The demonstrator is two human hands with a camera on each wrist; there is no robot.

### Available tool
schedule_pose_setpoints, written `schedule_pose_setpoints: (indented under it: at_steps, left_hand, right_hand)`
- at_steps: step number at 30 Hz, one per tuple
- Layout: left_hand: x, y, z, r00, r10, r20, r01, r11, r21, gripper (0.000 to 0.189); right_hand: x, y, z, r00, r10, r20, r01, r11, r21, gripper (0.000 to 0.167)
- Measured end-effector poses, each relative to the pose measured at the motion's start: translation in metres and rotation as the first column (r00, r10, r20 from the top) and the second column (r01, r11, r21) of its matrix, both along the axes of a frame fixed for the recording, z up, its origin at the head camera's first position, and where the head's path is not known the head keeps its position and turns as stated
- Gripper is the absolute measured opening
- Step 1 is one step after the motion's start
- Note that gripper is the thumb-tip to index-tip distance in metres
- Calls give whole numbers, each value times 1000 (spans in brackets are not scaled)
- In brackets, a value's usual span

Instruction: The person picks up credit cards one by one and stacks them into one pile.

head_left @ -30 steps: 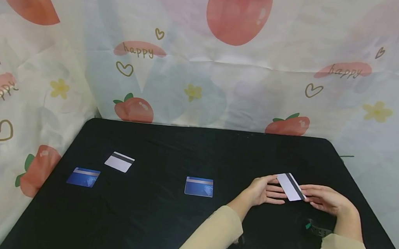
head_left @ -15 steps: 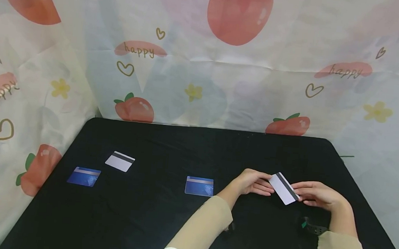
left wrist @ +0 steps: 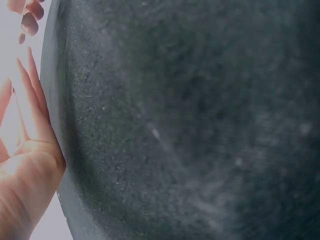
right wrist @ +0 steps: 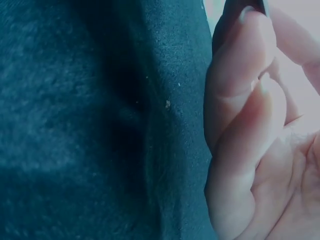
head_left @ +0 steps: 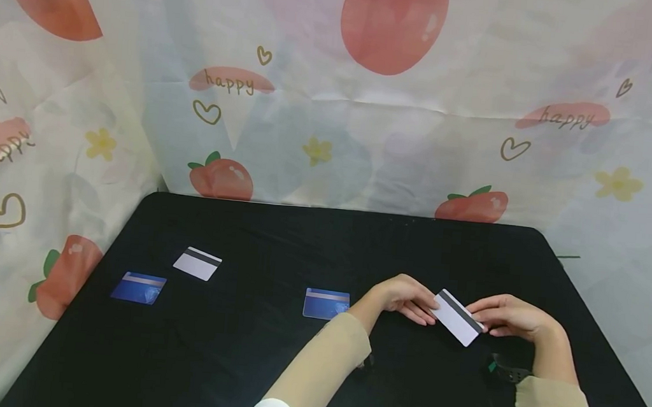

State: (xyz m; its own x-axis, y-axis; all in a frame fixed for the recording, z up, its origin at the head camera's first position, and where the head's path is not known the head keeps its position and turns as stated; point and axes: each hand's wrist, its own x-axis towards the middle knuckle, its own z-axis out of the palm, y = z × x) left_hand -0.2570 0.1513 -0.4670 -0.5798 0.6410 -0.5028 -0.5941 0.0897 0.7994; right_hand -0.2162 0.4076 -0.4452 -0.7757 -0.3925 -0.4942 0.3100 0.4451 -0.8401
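In the head view a white card with a dark magnetic stripe [head_left: 457, 318] is tilted between my two hands above the black table. My right hand [head_left: 515, 319] pinches its right end, fingers curled at the striped edge. From the other side my left hand [head_left: 401, 297] reaches in, its fairly straight fingertips right at the card's left edge. The left wrist view has that left hand [left wrist: 30, 165] at the left margin, thumb apart from the fingers. Bent fingers [right wrist: 245, 85] of the right hand fill the right side of the right wrist view, with much of the card hidden.
A blue card [head_left: 326, 304] lies mid-table near the left forearm. Farther left are another blue card [head_left: 138, 288] and a white striped card [head_left: 197, 263]. The black table [head_left: 277, 238] meets a patterned cloth backdrop [head_left: 376, 150] behind and at the left.
Both hands have shifted left and the card has moved with them, turning a little flatter. The left hand's fingers, spread earlier, now lie closer together and point more downward. The other cards stayed put.
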Motion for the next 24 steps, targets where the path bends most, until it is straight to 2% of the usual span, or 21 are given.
schedule_pose_setpoints:
  at_steps: [10,14,16,20,24]
  left_hand:
    - [1,-5,2,1000,-12,0,12,1000,-20,6]
    - [2,-7,5,1000,26,-5,-26,999,-23,7]
    - [2,-8,5,998,68,-10,-68,997,-22,8]
    - [1,-10,1,989,146,-31,-146,989,9,12]
    - [-2,-14,-3,978,200,-54,-197,978,61,19]
  right_hand:
    - [-2,-4,3,1000,10,-6,-10,1000,-10,18]
    - [-1,-7,5,1000,-4,-3,4,998,-57,21]
    - [0,-8,6,1000,-20,-12,19,996,-88,23]
    - [0,-10,3,991,-123,-53,113,980,-163,24]
    - [5,-18,4,968,-247,-47,226,936,-268,25]
